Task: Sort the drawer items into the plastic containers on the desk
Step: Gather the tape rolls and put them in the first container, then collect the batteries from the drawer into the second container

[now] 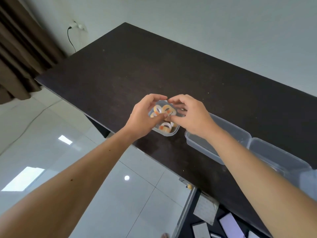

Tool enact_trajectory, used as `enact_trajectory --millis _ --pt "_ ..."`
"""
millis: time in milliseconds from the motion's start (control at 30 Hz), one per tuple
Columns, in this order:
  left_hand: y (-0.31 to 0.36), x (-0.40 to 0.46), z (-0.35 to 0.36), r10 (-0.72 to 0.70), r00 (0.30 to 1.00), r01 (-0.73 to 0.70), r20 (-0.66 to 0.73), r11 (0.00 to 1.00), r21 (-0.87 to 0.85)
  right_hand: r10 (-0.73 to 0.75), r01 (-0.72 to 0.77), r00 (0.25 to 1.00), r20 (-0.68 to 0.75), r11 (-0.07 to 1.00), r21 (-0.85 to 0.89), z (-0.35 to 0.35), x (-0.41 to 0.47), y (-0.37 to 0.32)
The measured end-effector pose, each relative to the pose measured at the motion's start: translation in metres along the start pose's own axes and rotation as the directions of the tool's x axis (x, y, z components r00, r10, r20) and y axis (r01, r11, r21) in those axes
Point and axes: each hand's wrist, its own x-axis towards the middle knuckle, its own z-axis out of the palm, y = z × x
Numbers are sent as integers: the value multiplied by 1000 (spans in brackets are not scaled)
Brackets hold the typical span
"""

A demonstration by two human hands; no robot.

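Observation:
A small clear plastic container (169,133) stands at the near edge of the dark desk (154,66), holding several tape rolls (165,127) with orange cores. My left hand (145,115) and my right hand (190,115) hover over it with fingers curled, their fingertips meeting above and among the rolls. Both hands seem to pinch rolls, but the fingers hide exactly what they hold. Two larger clear containers (217,133) (281,157) stand in a row to the right. The open drawer (214,220) shows at the bottom right with flat items inside.
A brown curtain (22,48) hangs at the left. A black cable (71,40) runs from a wall socket behind the desk. Glossy white floor tiles (85,160) lie below the desk edge.

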Motion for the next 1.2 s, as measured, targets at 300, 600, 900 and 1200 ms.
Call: enact_trajectory --millis 300,600,900,1200 --pt "27 -38 -8 42 998 -45 -47 998 -53 -20 21 989 -148 1000 4 -18 -51 -22" --pt "56 -138 11 128 989 -121 76 988 -95 62 -48 970 -233 997 66 -27 -185 -23" --pt "36 -256 96 117 916 -76 383 990 -121 332 -318 929 -166 942 106 -10 -354 44" --pt "7 -307 202 54 764 -123 643 990 62 514 -510 850 -120 858 61 33 -465 141"
